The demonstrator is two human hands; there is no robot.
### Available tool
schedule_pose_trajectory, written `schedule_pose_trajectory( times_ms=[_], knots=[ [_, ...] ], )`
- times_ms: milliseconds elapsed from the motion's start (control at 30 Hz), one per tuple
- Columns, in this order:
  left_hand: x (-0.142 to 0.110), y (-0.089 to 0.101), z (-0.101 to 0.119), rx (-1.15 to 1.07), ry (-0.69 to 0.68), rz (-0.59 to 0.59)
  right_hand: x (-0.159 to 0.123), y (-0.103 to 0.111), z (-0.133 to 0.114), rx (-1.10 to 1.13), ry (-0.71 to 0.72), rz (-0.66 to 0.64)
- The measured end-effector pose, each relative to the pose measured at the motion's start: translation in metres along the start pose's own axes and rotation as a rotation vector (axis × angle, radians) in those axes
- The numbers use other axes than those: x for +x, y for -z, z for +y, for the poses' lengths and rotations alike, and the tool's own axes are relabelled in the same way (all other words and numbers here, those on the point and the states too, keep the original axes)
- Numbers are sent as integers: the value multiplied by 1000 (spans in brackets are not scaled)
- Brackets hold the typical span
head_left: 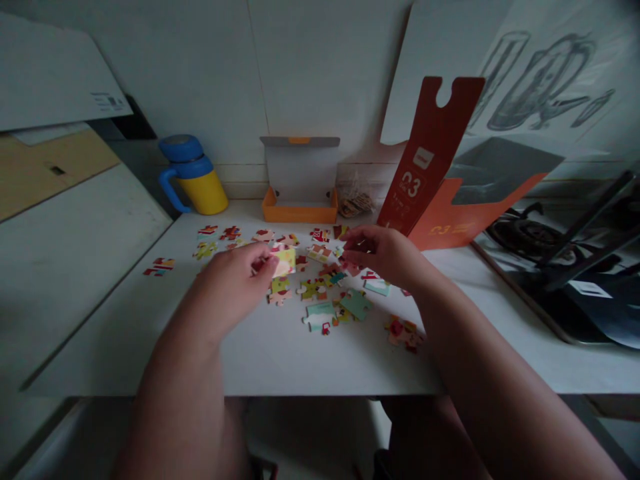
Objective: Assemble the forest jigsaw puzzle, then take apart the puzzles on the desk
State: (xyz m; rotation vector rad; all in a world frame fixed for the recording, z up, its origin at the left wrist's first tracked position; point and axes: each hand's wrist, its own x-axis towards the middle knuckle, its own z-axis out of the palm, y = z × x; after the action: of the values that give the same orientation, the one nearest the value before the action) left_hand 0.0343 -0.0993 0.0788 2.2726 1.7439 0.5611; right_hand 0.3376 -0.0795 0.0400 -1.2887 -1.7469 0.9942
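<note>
My left hand [246, 272] pinches a jigsaw puzzle piece [284, 263] coloured yellow and pink, held up over the table. My right hand [377, 252] hovers low above other pieces, its thumb and index finger curved with a gap between them; no piece shows in it. Under and between the hands lie many loose jigsaw pieces. Among them are a pale green and white piece [320, 316], a mint piece [355, 303] and a yellow-green piece [279, 289]. A pink and red piece [403, 333] lies apart at the right front. My palms hide some pieces.
An orange box [300, 212] stands with its lid raised at the back, beside a clear bag [356, 199]. A tall red-orange carton [450, 217] stands right of it, near a gas stove [533, 237]. A yellow and blue jug [203, 190] is at the back left.
</note>
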Motion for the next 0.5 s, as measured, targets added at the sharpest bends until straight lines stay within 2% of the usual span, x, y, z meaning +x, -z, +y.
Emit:
schedule_pose_trajectory(
  times_ms=[100,233,367,500],
  knots=[
    [-1,29,-37,211,191,29,3,13,5,-201,-27,168],
    [-1,51,-71,138,333,-80,3,19,4,-255,-61,196],
    [0,49,-85,-7,368,-125,2,19,6,-279,-67,168],
    [-1,40,-90,-115,318,-146,3,21,12,-371,-67,167]
  ],
)
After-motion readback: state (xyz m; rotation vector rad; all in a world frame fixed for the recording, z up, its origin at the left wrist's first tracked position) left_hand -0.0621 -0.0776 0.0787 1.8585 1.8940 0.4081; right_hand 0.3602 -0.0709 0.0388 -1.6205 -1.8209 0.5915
